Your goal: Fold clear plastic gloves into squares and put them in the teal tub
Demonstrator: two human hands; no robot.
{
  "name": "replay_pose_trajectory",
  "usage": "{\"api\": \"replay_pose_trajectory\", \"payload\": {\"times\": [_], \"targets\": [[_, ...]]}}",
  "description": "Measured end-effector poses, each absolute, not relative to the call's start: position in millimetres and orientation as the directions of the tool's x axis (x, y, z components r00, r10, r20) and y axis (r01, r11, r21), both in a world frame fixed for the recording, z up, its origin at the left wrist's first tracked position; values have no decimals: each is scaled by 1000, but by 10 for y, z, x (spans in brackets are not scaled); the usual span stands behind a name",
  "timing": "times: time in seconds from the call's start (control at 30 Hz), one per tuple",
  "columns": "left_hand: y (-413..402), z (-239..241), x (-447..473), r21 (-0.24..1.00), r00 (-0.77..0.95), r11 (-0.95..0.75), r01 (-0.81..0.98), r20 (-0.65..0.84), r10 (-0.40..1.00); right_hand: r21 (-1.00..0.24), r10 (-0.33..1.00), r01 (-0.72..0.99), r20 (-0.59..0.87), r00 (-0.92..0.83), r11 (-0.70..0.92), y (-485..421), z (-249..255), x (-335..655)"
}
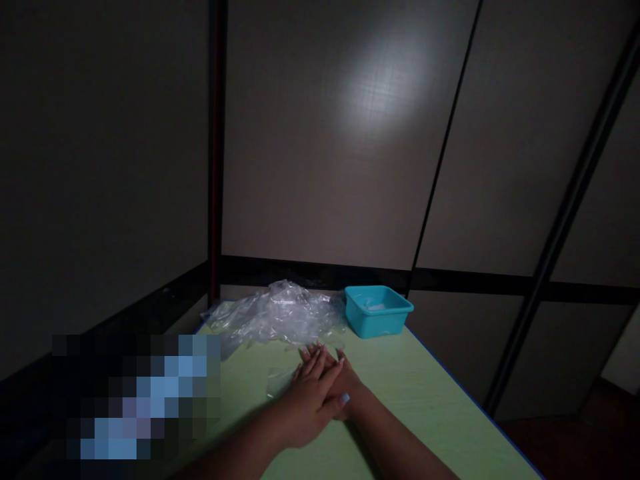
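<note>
Cannot fully see right hand (351, 385) or tell its grip beneath slightly spread left hand (311, 403); see partly hidden film (278, 382) left of fingers (331, 377), heap (285, 315) beyond.

Dim light, glare on panel (325, 143)

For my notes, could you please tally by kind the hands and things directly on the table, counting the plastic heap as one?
Left hand and right hand: 2
Clear plastic heap: 1
Separate clear plastic piece: 1
Turquoise basin: 1
Total: 5
</note>
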State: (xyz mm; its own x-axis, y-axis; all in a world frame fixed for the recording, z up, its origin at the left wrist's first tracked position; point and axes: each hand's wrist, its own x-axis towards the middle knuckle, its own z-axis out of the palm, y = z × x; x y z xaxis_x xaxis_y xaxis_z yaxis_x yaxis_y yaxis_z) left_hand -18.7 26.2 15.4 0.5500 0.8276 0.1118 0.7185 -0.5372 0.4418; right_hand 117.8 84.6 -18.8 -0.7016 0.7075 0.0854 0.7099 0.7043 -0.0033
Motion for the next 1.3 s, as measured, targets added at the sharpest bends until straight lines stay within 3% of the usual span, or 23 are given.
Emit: {"api": "replay_pose_trajectory", "payload": {"times": [0.23,0.5,0.7,0.8,0.93,1.03,1.1,1.2,1.3], "targets": [[211,162,-143,418,395,-381,825,56,917,-55,711,712,-33,-702,700,788,-58,1156],[301,29,-198,358,115,-140,923,91,989,-156,769,760,-5,-640,631,664,52,1117],[381,33,-272,282,173,-241,929,244,954,-268,769,730,69,-636,628,624,87,1136],[490,46,-346,359,175,-306,882,355,918,-425,769,656,178,-615,623,681,61,1212],[654,55,-439,610,96,-450,652,523,847,-756,848,391,426,-315,525,823,35,1335],[712,70,-462,808,13,-452,377,483,875,-953,943,11,297,-148,302,874,121,1425],[712,82,-461,877,35,-405,258,411,911,-969,971,-207,172,-164,137,872,205,1487],[670,84,-464,825,154,-442,351,415,897,-918,963,-396,90,-253,-19,852,292,1557],[613,45,-492,537,343,-517,667,395,853,-904,955,-415,28,-295,-102,844,302,1568]]}}
